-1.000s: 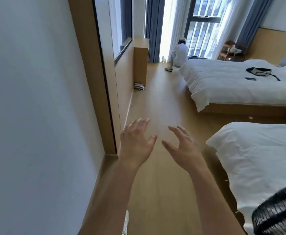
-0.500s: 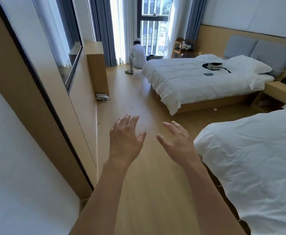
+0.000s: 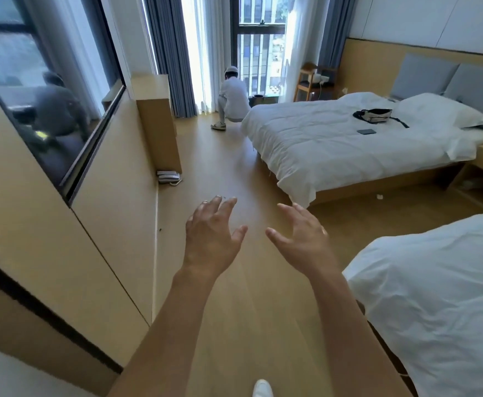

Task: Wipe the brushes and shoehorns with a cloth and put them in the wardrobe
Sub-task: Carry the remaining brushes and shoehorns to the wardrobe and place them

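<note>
Currently: left hand (image 3: 211,239) and right hand (image 3: 303,242), fingers spread wide, empty, level above pale wooden floor (image 3: 234,325). No brush, shoehorn, cloth or wardrobe in view, so direction, long axis and nearer hand cannot be told. White-duveted bed (image 3: 435,310) just right.

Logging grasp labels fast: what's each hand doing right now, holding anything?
Left hand: open, fingers spread, holding nothing, above the light wooden floor.
Right hand: open, fingers spread, holding nothing.
</note>
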`<state>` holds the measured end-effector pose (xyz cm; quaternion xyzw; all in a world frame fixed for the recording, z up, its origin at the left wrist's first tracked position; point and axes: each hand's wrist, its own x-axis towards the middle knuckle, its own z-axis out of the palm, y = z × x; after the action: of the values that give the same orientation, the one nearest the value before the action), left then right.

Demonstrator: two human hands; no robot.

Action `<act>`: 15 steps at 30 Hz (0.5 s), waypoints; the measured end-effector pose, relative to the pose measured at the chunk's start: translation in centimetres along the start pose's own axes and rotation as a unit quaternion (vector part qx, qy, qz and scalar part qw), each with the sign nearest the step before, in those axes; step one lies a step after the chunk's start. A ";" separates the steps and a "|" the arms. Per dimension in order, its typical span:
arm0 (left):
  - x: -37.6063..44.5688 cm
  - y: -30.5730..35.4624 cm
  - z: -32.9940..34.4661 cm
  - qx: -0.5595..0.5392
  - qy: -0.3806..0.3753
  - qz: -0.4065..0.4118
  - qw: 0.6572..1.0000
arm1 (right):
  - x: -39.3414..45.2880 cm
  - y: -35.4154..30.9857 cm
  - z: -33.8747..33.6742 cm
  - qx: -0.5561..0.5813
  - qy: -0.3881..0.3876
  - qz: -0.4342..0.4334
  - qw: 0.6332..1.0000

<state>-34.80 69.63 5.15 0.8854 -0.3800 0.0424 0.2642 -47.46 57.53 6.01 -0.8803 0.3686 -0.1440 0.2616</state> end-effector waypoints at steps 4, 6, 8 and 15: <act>9.6 2.6 2.3 -0.004 0.004 0.009 1.000 | 9.0 1.9 -2.0 -0.008 -0.012 0.002 1.000; 13.6 4.3 4.0 -0.016 0.003 0.021 1.000 | 12.9 3.1 -3.0 -0.012 -0.008 0.012 1.000; 16.8 5.8 5.9 -0.027 -0.009 0.033 0.999 | 16.0 4.5 -3.7 -0.016 -0.009 0.026 1.000; 26.6 9.3 13.2 -0.067 -0.073 0.083 0.992 | 25.1 10.5 -5.0 0.029 0.029 0.079 0.996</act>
<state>-24.05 40.41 5.27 0.8318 -0.4723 -0.0264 0.2903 -38.46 31.32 5.64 -0.8359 0.4405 -0.1590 0.2863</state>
